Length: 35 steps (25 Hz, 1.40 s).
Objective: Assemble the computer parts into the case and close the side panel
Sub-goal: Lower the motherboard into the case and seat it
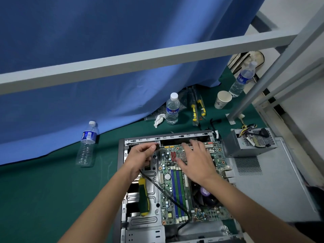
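Head: glossy cable (168, 195) (black, pinched)

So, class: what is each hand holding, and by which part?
The left hand pinches the black cable near its far end, by the connector. The right hand holds nothing; it rests open on the circuit board.

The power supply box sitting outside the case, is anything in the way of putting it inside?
Probably yes. The power supply sits right of the case, outside it. Over the motherboard are the right hand and the left hand, pinching a black cable.
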Available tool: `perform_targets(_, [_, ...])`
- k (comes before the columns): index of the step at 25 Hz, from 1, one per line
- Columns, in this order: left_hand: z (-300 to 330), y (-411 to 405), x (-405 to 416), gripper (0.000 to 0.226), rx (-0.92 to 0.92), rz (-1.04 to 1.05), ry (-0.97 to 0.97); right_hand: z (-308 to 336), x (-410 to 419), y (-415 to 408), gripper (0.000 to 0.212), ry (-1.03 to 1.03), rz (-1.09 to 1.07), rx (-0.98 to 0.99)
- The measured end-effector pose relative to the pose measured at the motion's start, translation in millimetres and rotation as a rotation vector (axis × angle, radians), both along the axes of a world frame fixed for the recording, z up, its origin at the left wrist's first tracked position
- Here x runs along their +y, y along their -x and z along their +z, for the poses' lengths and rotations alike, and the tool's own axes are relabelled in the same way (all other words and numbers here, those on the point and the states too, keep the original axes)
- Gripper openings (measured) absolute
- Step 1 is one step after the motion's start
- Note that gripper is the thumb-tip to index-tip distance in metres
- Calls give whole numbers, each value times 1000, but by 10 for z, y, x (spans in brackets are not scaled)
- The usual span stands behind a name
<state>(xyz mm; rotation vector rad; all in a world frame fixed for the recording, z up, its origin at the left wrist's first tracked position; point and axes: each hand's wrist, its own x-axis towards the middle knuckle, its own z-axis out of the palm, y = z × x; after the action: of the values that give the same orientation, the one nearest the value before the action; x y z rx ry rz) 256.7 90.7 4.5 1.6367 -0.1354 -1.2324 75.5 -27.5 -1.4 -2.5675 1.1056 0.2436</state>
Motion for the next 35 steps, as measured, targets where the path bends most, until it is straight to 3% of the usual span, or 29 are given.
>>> perform_targets(2, [4, -9, -32, 14, 105, 24, 29, -32, -36, 1, 65, -42, -40, -16])
perform_targets(7, [-36, -38, -56, 18, 81, 45, -5, -96, -16, 0, 58, -46, -74, -9])
perform_targets(16, [-67, -109, -130, 10, -192, -48, -129, -98, -18, -1, 53, -44, -75, -5])
perform_targets(20, [-96, -117, -172, 8, -530, -393, -195, -94, -10, 14, 53, -44, -77, -2])
perform_targets(24, [-73, -153, -259, 3, -734, -544, -201, -90, -8, 8, 52, -51, -78, 0])
perform_targets(29, [-71, -137, -266, 14, -807, -679, -188, -79, -9, 8, 52, -49, -77, 7])
perform_targets(35, [-70, -144, -311, 7, -753, -604, -158, -75, -8, 8, 52, -44, -75, 7])
